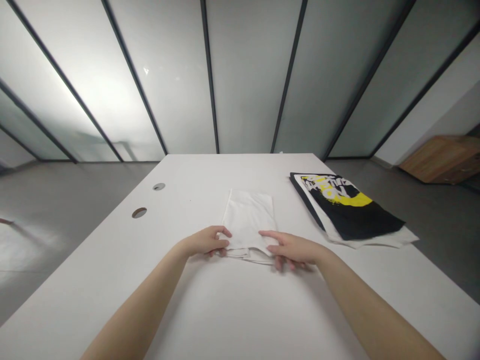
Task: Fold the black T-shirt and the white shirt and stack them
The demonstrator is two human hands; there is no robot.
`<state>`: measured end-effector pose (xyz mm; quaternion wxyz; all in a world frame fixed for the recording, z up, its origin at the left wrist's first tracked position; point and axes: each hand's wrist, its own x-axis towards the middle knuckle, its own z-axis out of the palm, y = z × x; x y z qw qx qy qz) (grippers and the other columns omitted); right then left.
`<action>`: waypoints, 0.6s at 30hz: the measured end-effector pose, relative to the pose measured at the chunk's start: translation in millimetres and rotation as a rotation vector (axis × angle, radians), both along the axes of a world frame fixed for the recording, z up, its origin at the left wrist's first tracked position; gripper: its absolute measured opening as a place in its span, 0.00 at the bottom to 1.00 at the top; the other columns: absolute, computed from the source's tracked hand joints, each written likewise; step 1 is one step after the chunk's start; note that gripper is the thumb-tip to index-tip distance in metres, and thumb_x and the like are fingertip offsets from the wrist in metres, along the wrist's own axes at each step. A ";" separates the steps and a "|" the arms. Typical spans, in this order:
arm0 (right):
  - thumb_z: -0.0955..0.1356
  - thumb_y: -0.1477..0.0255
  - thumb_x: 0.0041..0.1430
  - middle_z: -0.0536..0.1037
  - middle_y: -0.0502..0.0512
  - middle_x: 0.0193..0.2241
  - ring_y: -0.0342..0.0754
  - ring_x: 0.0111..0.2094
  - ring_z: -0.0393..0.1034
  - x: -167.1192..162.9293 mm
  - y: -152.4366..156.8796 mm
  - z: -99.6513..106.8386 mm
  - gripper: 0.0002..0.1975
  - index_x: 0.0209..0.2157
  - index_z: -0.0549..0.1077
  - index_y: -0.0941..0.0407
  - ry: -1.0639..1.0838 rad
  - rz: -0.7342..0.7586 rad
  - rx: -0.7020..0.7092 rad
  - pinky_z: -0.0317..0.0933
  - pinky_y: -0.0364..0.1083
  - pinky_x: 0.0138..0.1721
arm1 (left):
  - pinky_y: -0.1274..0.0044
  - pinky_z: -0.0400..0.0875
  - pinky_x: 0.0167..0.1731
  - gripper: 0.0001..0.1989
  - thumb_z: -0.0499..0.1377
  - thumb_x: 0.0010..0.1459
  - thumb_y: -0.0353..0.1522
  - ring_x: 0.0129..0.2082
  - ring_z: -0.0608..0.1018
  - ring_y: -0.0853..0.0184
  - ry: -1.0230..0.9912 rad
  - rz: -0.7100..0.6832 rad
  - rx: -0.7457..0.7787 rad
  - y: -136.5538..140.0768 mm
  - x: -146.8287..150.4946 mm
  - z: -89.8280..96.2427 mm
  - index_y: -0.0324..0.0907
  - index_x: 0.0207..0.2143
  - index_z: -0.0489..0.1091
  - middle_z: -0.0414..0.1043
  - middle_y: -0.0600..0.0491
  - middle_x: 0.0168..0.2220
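Note:
A folded white cloth (249,215), probably a garment, lies in a narrow rectangle on the white table (240,310). Its layered near edge is slightly uneven and lifts a little toward the right. At the near left corner, my left hand (208,241) has its fingers curled round the edge, thumb and index on the top layer. My right hand (290,250) rests at the near right corner with fingers apart. Its index finger and thumb touch the cloth, while the other fingers, slightly blurred, are beside it near the tabletop.
A flat stack of black and white garments (367,220), the top one printed in yellow and white, lies at the table's right side. Two round holes, a far one (159,186) and a nearer one (139,213), are on the left. Frosted glass panels (243,75) stand behind.

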<state>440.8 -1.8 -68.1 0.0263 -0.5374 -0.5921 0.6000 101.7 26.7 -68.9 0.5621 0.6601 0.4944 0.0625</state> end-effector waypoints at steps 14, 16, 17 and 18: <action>0.66 0.68 0.70 0.79 0.61 0.50 0.54 0.50 0.73 -23.5 5.0 -26.5 0.14 0.51 0.81 0.54 -0.113 0.158 1.051 0.64 0.50 0.54 | 0.66 0.70 0.51 0.16 0.58 0.69 0.44 0.49 0.79 0.55 0.213 -0.238 0.943 -21.8 33.6 -5.5 0.43 0.49 0.76 0.79 0.45 0.49; 0.65 0.67 0.72 0.81 0.58 0.40 0.51 0.42 0.74 -28.2 -1.5 -16.7 0.13 0.40 0.82 0.53 -0.179 0.249 0.985 0.65 0.48 0.46 | 0.71 0.71 0.42 0.18 0.55 0.71 0.46 0.38 0.80 0.60 0.201 -0.292 0.782 -28.1 37.6 2.5 0.43 0.40 0.76 0.79 0.49 0.37; 0.64 0.67 0.73 0.81 0.55 0.35 0.50 0.37 0.74 -30.6 -4.5 -11.9 0.15 0.36 0.81 0.53 -0.208 0.252 0.950 0.65 0.47 0.41 | 0.73 0.71 0.38 0.20 0.51 0.73 0.46 0.33 0.80 0.62 0.163 -0.303 0.702 -31.0 40.2 5.7 0.44 0.38 0.75 0.79 0.52 0.33; 0.64 0.66 0.73 0.80 0.54 0.32 0.49 0.34 0.73 -33.6 -7.2 -8.7 0.16 0.33 0.80 0.53 -0.225 0.233 0.935 0.64 0.46 0.38 | 0.74 0.70 0.36 0.22 0.47 0.75 0.45 0.31 0.79 0.64 0.119 -0.290 0.649 -33.6 43.6 7.0 0.44 0.37 0.75 0.78 0.53 0.30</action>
